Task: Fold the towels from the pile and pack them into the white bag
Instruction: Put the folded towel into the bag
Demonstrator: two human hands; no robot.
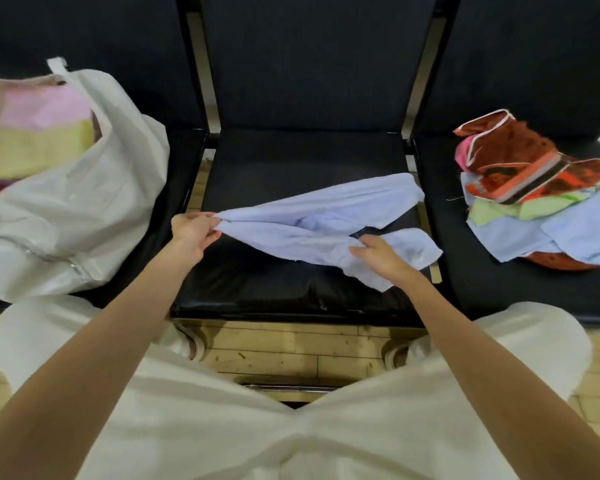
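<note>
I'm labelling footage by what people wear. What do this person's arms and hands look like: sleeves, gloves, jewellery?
Both arms are bare from the bottom frame edge to the wrist, with no sleeves in view. The left hand and right hand wear no gloves, and I see no watch, ring or bracelet. Below the arms, a loose white garment covers the lap.

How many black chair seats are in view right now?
3: the left seat under the white bag, the middle seat under the light blue towel, the right seat under the towel pile.
</note>
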